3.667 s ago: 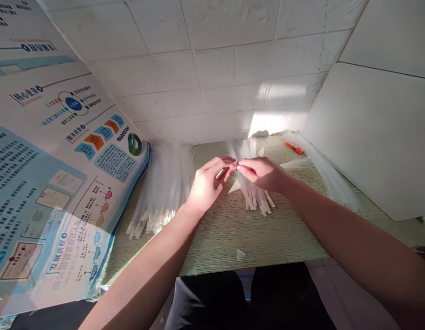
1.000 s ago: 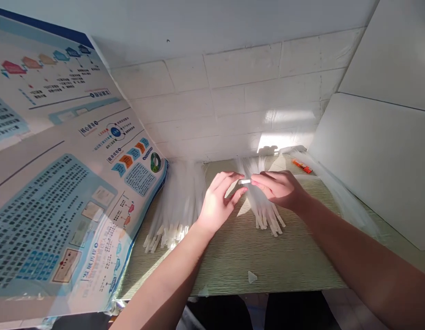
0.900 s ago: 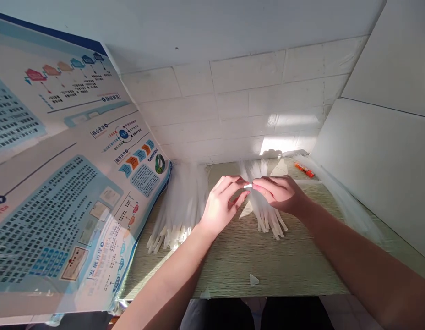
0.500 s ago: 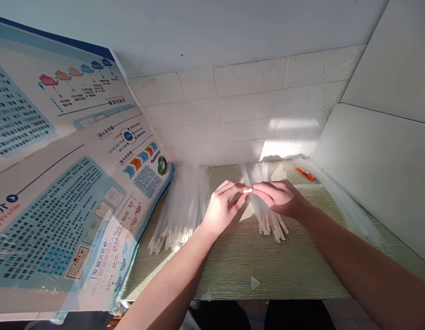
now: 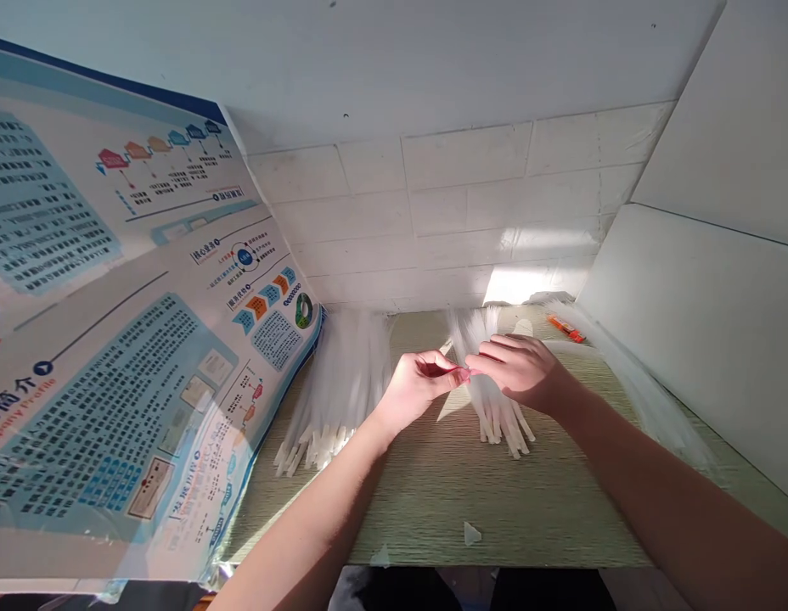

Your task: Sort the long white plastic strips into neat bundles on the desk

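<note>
My left hand (image 5: 425,380) and my right hand (image 5: 518,367) meet above the table, closed, with thumbs and fingers pinched tip to tip. Half a second ago a small white piece showed between them; the fingertips now cover nearly all of it. Just beneath my right hand lies a small bundle of translucent strands (image 5: 492,417) with white, wrapped-looking ends towards me. Left of my left hand is a larger bundle of similar strands (image 5: 352,365), its white ends also pointing my way.
More clear strands (image 5: 649,399) lie along the right panel, near an orange utility knife (image 5: 565,329). A small clear scrap (image 5: 472,533) is near the front edge of the green table (image 5: 425,501). A printed poster (image 5: 145,382) leans at the left; a white brick-patterned wall (image 5: 445,212) stands behind.
The fingertips have closed together over the small white piece, hiding it. Both hands sit slightly lower in view, and the whole view has shifted a little. The bundles lie as before.
</note>
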The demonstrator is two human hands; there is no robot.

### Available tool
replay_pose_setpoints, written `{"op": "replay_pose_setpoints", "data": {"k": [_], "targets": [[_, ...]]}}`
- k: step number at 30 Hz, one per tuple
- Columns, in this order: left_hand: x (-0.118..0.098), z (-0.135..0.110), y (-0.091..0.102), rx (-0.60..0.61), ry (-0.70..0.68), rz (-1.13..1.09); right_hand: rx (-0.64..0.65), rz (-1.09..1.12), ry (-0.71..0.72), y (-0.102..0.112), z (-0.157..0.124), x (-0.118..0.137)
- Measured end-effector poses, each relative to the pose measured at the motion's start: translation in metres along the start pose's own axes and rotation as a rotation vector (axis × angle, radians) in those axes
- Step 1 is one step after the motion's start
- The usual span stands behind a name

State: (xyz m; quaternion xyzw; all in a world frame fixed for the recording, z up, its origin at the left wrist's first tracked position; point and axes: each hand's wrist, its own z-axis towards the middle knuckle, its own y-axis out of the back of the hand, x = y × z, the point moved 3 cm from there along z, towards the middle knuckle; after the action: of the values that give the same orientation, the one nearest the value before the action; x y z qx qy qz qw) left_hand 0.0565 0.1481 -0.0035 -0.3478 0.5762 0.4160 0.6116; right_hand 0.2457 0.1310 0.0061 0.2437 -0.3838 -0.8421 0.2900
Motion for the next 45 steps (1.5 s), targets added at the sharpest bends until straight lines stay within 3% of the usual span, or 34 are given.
{"op": "replay_pose_setpoints", "data": {"k": [4,8,14,19,21,25,28,38,45], "targets": [[-0.002,0.0,0.0,0.104,0.056,-0.129,-0.133,-0.067,0.103,0.011,0.005,0.004],[-0.007,-0.003,-0.001,0.141,0.055,-0.238,-0.374,-0.107,0.105,0.024,0.008,0.01],[-0.002,-0.003,-0.003,0.021,-0.028,-0.355,-0.751,-0.177,-0.174,0.028,-0.001,-0.01],[0.003,-0.001,-0.001,-0.084,-0.064,-0.467,-0.93,-0.053,-0.346,0.029,-0.017,-0.028],[0.004,0.0,-0.001,-0.086,-0.062,-0.475,-0.815,0.194,-0.445,0.022,-0.016,-0.031],[0.004,-0.001,-0.007,-0.036,-0.039,-0.436,-0.288,0.905,-0.61,-0.009,-0.006,-0.025],[0.004,-0.001,-0.012,0.015,-0.011,-0.386,-0.08,1.194,-0.634,-0.021,-0.003,-0.017],[0.008,-0.003,-0.018,0.191,-0.012,-0.213,0.114,1.29,-0.671,-0.017,-0.002,-0.009],[0.008,-0.002,-0.016,0.12,-0.037,-0.016,0.078,1.223,-0.792,-0.022,-0.005,-0.014]]}}
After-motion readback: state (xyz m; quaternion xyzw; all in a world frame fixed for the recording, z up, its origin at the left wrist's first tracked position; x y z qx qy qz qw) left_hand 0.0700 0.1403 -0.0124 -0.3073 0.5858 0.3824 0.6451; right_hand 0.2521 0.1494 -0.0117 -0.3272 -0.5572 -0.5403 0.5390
